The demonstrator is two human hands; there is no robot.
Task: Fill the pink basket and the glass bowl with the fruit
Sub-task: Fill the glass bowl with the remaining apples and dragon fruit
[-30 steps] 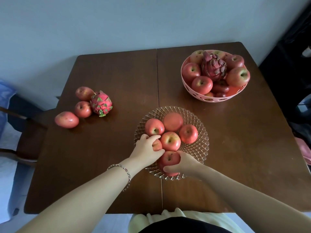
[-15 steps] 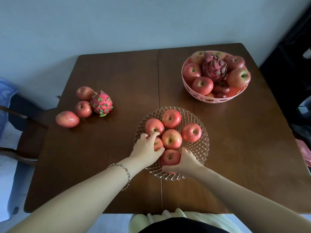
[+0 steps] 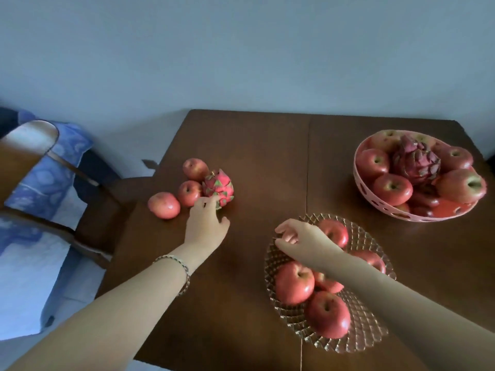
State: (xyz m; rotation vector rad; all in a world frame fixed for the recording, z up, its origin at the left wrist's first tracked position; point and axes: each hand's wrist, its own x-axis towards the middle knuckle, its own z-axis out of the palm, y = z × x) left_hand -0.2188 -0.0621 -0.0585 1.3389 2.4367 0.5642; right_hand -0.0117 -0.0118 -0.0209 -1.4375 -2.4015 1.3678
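Note:
The glass bowl (image 3: pixel 367 328) sits near the table's front and holds several red apples (image 3: pixel 294 282). At the far right, the pink basket (image 3: pixel 360 183) is piled with apples and a dark dragon fruit (image 3: pixel 416 162). Loose on the table's left lie three apples (image 3: pixel 164 205) and a pink dragon fruit (image 3: pixel 218 186). My left hand (image 3: pixel 205 223) reaches to them, fingers apart, fingertips at the dragon fruit's near side, holding nothing. Over the bowl's left rim my right hand (image 3: pixel 300 235) hovers, fingers loosely curled, empty.
The brown wooden table (image 3: pixel 254 162) has a seam down its middle. A wooden chair (image 3: pixel 88 218) with blue cloth stands off the table's left edge. A pale wall lies behind.
Both hands have left the apples in the bowl. My left hand moved left to the loose fruit; my right hand lifted above the bowl's rim. The view swung left.

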